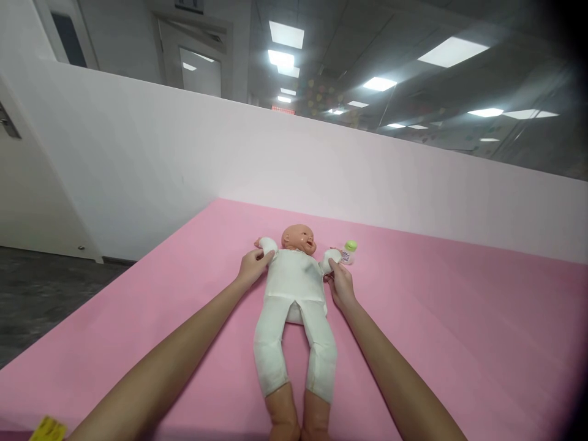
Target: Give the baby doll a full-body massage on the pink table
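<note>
On its back on the pink table lies a baby doll point(296, 275) with a white cloth body and a bare plastic head, its feet toward me. My left hand point(254, 267) is closed around the doll's upper arm on the left side. On the other side, my right hand point(340, 283) grips the doll's other arm, with the thumb on top of the white cloth. Both doll arms are bent up beside the head. Just beyond my right hand stands a small clear bottle point(349, 252) with a green cap, close to the doll's hand.
The pink tabletop point(436, 318) stretches out on both sides of the doll. A low white partition point(321, 159) runs along its back edge. A yellow label point(48, 429) shows at the bottom left corner. At the far left are a door point(32, 184) and dark floor.
</note>
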`<state>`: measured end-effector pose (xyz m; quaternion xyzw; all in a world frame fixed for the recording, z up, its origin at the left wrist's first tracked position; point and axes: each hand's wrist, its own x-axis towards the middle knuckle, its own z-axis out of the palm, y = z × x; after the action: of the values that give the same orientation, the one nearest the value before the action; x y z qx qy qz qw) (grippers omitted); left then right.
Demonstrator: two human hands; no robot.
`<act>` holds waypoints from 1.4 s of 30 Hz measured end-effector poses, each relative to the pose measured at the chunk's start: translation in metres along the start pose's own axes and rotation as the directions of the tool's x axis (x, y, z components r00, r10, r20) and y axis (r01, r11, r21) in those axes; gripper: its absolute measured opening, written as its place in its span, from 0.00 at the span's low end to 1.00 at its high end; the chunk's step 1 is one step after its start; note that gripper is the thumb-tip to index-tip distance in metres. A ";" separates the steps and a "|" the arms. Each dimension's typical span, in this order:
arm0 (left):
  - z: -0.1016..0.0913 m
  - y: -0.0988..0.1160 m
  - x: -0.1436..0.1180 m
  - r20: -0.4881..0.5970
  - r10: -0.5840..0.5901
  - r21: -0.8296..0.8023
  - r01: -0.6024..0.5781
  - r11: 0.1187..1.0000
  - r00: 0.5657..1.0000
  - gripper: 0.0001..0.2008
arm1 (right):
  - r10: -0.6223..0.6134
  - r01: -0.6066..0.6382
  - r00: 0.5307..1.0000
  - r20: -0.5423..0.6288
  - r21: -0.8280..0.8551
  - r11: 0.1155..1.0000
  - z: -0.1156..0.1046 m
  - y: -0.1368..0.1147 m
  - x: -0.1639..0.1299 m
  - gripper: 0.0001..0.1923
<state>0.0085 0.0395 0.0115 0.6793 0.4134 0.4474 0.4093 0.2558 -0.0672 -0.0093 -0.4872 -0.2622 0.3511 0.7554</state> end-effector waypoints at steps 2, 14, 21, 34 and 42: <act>0.001 0.001 -0.001 -0.016 0.017 0.068 -0.016 0.998 1.000 0.25 | -0.001 0.001 1.000 0.008 -0.004 1.000 0.001 -0.001 0.000 0.15; -0.001 -0.003 0.000 -0.041 0.023 0.143 -0.017 0.990 0.999 0.25 | 0.006 -0.006 1.000 0.020 0.002 1.000 0.003 0.001 -0.001 0.18; -0.005 -0.007 0.003 -0.011 0.017 0.089 -0.016 0.996 1.000 0.19 | 0.046 -0.046 0.999 0.008 0.046 0.998 0.001 0.004 0.001 0.21; -0.007 -0.012 0.009 -0.044 -0.047 -0.022 0.046 0.999 0.998 0.12 | 0.024 -0.031 0.995 0.101 0.065 0.997 -0.005 0.010 0.011 0.14; -0.006 -0.009 0.008 -0.067 -0.037 0.057 0.041 0.998 0.997 0.09 | 0.071 -0.075 0.995 0.070 0.062 0.995 -0.011 0.011 0.017 0.11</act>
<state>0.0031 0.0507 0.0068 0.6677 0.4527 0.4492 0.3839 0.2718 -0.0566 -0.0226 -0.4596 -0.2582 0.4030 0.7481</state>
